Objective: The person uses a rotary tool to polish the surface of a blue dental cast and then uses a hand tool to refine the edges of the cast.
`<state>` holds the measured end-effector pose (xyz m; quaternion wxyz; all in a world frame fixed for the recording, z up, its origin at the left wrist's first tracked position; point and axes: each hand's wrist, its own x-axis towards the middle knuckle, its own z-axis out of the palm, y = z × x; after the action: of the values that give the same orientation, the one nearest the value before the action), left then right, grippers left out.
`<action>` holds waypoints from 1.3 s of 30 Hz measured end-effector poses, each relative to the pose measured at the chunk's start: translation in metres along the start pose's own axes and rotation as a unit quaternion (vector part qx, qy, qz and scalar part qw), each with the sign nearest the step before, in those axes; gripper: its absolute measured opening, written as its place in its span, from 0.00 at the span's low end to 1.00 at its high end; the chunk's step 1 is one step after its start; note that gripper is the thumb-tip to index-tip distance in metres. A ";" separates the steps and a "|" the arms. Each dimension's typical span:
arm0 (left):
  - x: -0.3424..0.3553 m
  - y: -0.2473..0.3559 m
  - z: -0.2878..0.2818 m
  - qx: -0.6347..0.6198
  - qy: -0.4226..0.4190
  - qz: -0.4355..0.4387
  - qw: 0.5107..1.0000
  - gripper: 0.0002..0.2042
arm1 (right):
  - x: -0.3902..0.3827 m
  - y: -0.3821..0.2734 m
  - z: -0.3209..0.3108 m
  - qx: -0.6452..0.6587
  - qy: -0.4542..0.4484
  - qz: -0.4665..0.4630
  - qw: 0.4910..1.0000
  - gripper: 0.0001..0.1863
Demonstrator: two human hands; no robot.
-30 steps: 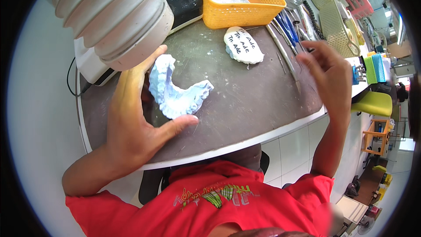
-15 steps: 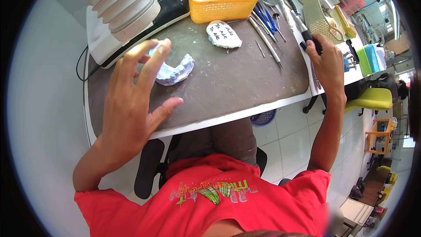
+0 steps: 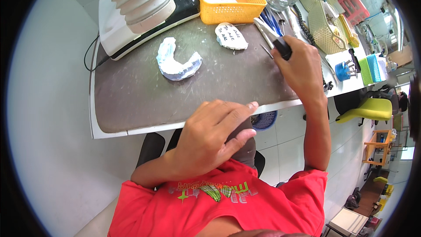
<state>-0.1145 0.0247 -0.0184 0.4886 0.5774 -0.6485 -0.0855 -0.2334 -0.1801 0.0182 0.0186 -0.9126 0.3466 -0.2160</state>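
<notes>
In my right hand [image 3: 301, 63] is a handpiece [image 3: 267, 30] with a black end and a pale shaft, raised over the right side of the bench mat. My fingers are closed round its black part. Near the bench's front edge, above my lap, hovers my left hand [image 3: 215, 136], empty, its fingers loosely stretched and thumb apart. A horseshoe-shaped, bluish-white plaster dental cast [image 3: 175, 68] lies by itself on the mat, left of centre. Farther back rests a second white plaster piece [image 3: 231, 36] with handwriting on top.
A white ribbed suction hose [image 3: 140, 4] hangs over a white and black unit [image 3: 131, 44] at the back left. Behind the plaster piece stands a yellow basket [image 3: 230, 13]. Several slim tools, a coiled cord [image 3: 300, 22] and a blue holder [image 3: 344, 71] occupy the right side.
My left hand has withdrawn from beside the dental cast toward me and to the right. My right hand has lifted the handpiece from the right edge and brought it leftward over the mat.
</notes>
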 end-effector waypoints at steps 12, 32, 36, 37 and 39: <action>0.027 -0.013 0.004 0.027 -0.015 -0.034 0.999 0.22 | 0.052 0.030 -0.021 0.080 -0.105 -0.035 0.991 0.13; 0.013 -0.024 0.021 0.216 0.005 0.083 0.973 0.14 | 0.064 -0.008 0.034 -0.054 -0.057 -0.226 0.971 0.17; 0.013 -0.025 0.021 0.211 0.006 0.085 0.974 0.14 | 0.065 -0.014 0.032 -0.078 -0.055 -0.211 0.973 0.16; 0.012 -0.025 0.023 0.209 0.010 0.082 0.975 0.14 | 0.065 -0.014 0.032 -0.091 -0.054 -0.212 0.972 0.16; 0.011 -0.025 0.024 0.203 0.015 0.079 0.976 0.14 | 0.065 -0.016 0.031 -0.120 -0.050 -0.213 0.968 0.16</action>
<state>-0.1139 -0.0035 -0.0410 0.3756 0.6130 -0.6885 0.0953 -0.1676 -0.2128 0.0180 -0.1199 -0.9707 0.1657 -0.1259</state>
